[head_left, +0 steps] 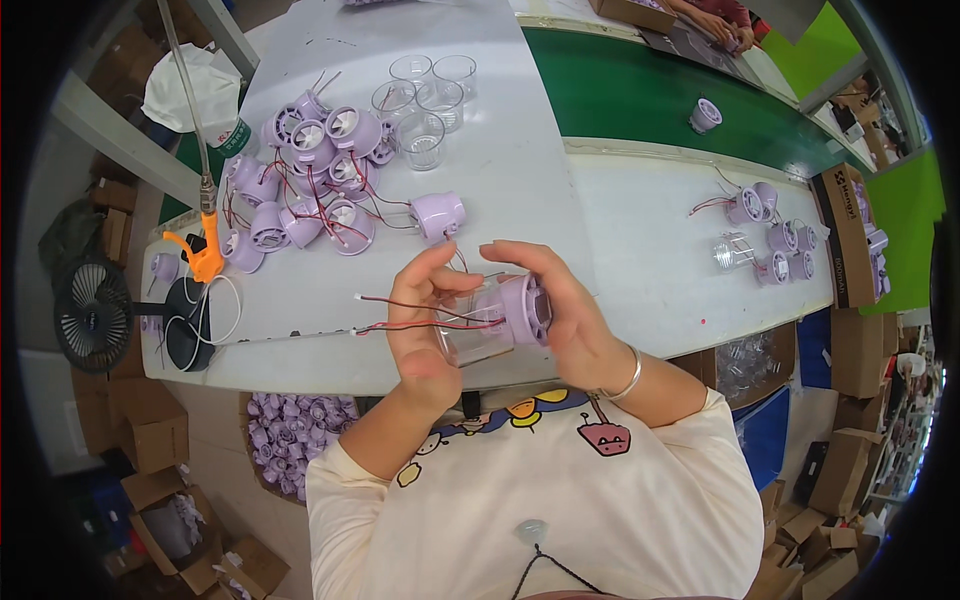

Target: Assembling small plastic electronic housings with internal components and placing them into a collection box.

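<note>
Close in front of my body, over the table's near edge, my left hand (pixel 425 320) curves around a clear plastic cup (pixel 462 343). My right hand (pixel 578 325) grips a light purple motor housing (pixel 520 308), its open end against my palm. The housing and the cup's mouth meet, both lying sideways between my hands. Red and dark wires (pixel 420 325) trail left from the housing, across my left hand. Just beyond my fingers, another purple housing (pixel 438 215) lies on its side.
Several wired purple housings (pixel 310 150) are heaped at left, beside clear cups (pixel 420 140). An orange air gun (pixel 207 250) hangs near a black fan (pixel 95 315). At right are more housings (pixel 780 237) and a carton (pixel 842 235). A co-worker's hands (pixel 725 28) show beyond the green belt (pixel 620 85).
</note>
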Demonstrator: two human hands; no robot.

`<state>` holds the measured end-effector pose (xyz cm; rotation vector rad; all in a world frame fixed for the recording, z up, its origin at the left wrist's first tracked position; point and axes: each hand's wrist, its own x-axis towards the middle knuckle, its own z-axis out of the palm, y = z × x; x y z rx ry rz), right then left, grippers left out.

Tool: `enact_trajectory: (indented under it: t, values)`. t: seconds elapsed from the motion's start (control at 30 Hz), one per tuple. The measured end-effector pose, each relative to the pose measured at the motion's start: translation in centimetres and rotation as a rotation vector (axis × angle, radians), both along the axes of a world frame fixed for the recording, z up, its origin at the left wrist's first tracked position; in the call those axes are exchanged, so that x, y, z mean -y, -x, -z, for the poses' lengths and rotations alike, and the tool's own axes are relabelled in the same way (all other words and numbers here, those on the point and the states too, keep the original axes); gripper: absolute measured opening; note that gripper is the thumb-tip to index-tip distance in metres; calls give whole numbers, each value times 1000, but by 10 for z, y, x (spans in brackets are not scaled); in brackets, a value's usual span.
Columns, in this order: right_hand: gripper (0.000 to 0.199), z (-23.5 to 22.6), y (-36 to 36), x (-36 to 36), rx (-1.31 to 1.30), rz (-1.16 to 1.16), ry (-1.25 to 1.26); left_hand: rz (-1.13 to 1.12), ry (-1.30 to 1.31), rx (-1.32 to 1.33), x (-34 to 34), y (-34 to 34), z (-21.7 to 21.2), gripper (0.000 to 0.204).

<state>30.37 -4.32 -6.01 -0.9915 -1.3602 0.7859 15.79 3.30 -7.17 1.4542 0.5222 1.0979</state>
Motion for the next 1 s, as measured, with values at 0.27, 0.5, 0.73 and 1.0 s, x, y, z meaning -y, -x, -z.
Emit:
enact_trajectory:
  t: [0.27, 0.5, 0.73, 1.0]
  values:
    - [49, 23, 24, -1, -42, 14, -91, 137, 97, 172, 18, -13, 9, 103]
    - [54, 14, 26, -4, 11, -13, -137, 81, -368, 281, 10, -12, 24, 102]
    - [49, -2, 5, -7, -45, -29, 171, -9, -629, -210, -11, -15, 6, 79]
    - [68, -27, -19, 5, -256, -83, 470, 283, 802, 115, -14, -9, -4, 38]
